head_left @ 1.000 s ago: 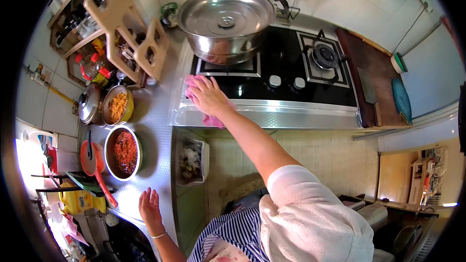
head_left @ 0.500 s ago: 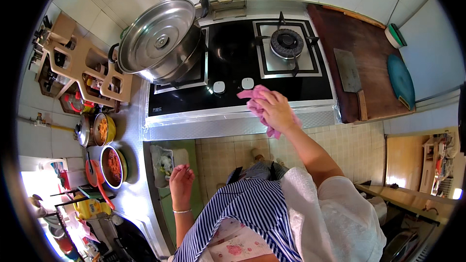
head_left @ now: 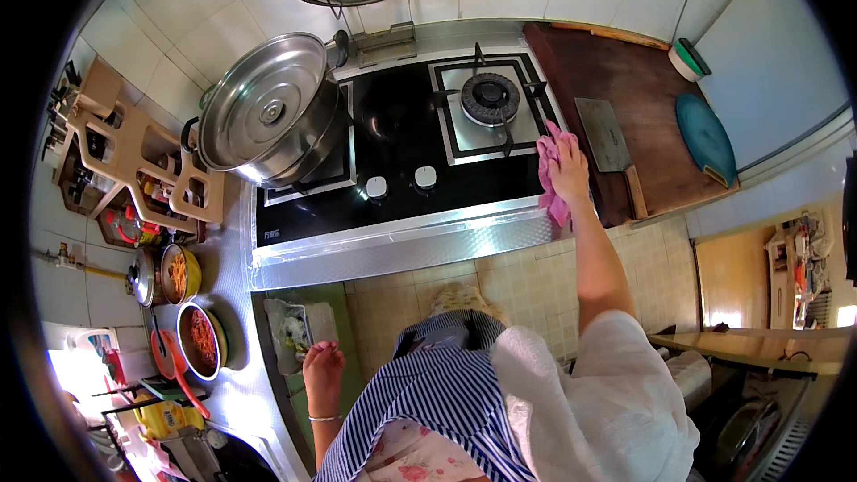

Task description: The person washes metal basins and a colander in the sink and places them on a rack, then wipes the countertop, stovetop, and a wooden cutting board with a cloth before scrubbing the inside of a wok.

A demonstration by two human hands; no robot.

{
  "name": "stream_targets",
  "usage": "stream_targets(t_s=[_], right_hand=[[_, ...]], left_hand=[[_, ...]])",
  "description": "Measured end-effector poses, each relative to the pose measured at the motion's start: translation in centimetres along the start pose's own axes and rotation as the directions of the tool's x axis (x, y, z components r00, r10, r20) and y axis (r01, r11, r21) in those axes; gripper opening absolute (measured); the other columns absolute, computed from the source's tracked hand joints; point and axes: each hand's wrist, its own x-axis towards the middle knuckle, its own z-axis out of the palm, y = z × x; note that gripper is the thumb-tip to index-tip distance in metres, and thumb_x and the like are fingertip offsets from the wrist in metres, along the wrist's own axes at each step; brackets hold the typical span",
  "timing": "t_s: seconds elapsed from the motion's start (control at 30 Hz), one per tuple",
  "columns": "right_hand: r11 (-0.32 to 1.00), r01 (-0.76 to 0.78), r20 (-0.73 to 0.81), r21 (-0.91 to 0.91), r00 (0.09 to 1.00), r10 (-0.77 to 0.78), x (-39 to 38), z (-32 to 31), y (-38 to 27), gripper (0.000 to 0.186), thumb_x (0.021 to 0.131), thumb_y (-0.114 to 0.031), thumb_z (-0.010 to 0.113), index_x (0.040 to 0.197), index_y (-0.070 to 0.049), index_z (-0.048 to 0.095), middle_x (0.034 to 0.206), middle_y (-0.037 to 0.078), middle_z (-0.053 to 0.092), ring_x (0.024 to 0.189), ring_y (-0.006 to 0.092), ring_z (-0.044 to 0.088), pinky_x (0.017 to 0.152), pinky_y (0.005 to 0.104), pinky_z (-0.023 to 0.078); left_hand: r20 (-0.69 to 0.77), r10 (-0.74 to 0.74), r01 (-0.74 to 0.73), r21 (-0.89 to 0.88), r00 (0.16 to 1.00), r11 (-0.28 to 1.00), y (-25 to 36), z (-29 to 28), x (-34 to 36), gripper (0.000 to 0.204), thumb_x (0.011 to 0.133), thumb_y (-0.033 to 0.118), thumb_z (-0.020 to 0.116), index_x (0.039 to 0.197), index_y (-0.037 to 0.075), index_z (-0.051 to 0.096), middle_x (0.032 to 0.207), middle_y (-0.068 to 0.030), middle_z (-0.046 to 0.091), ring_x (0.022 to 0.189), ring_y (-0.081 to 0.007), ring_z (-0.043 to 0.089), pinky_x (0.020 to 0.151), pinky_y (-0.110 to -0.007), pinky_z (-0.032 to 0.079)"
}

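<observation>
My right hand (head_left: 569, 170) grips a pink cloth (head_left: 552, 196) on the right edge of the black glass stovetop (head_left: 402, 214), beside the bare right burner (head_left: 489, 100). A large lidded steel pot (head_left: 259, 116) sits over the left burner. Two white knobs (head_left: 424, 177) are at the front of the stove. My left hand (head_left: 323, 366) hangs low at the left, beside the counter's edge, with its fingers curled and nothing visible in them.
A brown board (head_left: 652, 125) right of the stove bears a cleaver (head_left: 600, 134) and teal oval item (head_left: 703, 134). The left counter (head_left: 237, 286) holds food bowls (head_left: 201, 339), a red strainer (head_left: 163, 354) and a beige rack (head_left: 134, 152). A bin (head_left: 284, 326) stands below.
My right hand has carried the cloth rightward along the stove, from its front-left to the right edge. My left fingers have curled from open. The whole view has shifted.
</observation>
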Motion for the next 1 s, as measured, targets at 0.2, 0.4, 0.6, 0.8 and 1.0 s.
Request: stream_targets(t_s=[0.2,0.4,0.6,0.8,1.0], right_hand=[[0.985,0.143,0.017,0.099,0.989,-0.145,-4.3,-0.9,-6.5,0.033,0.076,-0.014,0.056,0.108,-0.009,0.054,0.125,0.015,0.045,0.103,0.0354,0.047,0.089,0.0433,0.039],[0.776,0.337,0.2,0.532,0.841,-0.502,-12.0,-2.0,-18.4,0.03,0.067,-0.003,0.059,0.095,-0.014,0.058,0.111,0.004,0.051,0.103,0.0271,0.05,0.08,0.0396,0.046],[0.408,0.02,0.245,0.913,0.773,-0.585,-7.2,-4.0,-21.6,0.039,0.074,0.001,0.054,0.11,-0.014,0.06,0.111,0.012,0.054,0.091,0.0238,0.059,0.073,0.0323,0.052],[0.831,0.387,0.373,0.4,0.76,-0.533,3.2,9.8,-16.4,0.051,0.089,-0.031,0.041,0.134,-0.008,0.033,0.14,0.019,0.025,0.13,0.0346,0.022,0.104,0.0422,0.021],[0.656,0.533,0.08,0.534,0.741,-0.667,6.9,16.6,-23.8,0.052,0.083,-0.022,0.048,0.13,-0.006,0.035,0.134,0.022,0.03,0.122,0.0395,0.032,0.099,0.0447,0.03]], left_hand=[[-0.017,-0.065,0.067,0.126,0.998,0.99,0.2,-0.8,-1.5,0.005,0.086,0.004,0.05,0.087,0.007,0.054,0.089,-0.0081,0.06,0.07,-0.0167,0.058,0.062,-0.029,0.049],[0.01,-0.098,0.096,0.135,0.995,0.986,0.0,0.5,-0.8,0.006,0.085,0.003,0.05,0.087,0.006,0.054,0.087,-0.0082,0.06,0.069,-0.0165,0.058,0.06,-0.029,0.048],[-0.052,-0.066,0.071,0.112,0.997,0.991,-0.2,1.0,-1.2,0.008,0.086,0.001,0.048,0.088,0.005,0.054,0.087,-0.009,0.06,0.068,-0.0174,0.059,0.063,-0.028,0.049],[-0.108,-0.066,0.075,0.082,0.992,0.994,-2.7,-0.9,-1.3,0.006,0.086,0.003,0.049,0.089,0.004,0.054,0.088,-0.0092,0.061,0.069,-0.0167,0.059,0.065,-0.03,0.049],[-0.233,-0.109,0.116,0.015,0.966,0.993,-4.2,0.5,-2.5,0.007,0.085,0.003,0.049,0.09,0.004,0.053,0.089,-0.009,0.06,0.07,-0.0164,0.058,0.067,-0.029,0.049]])
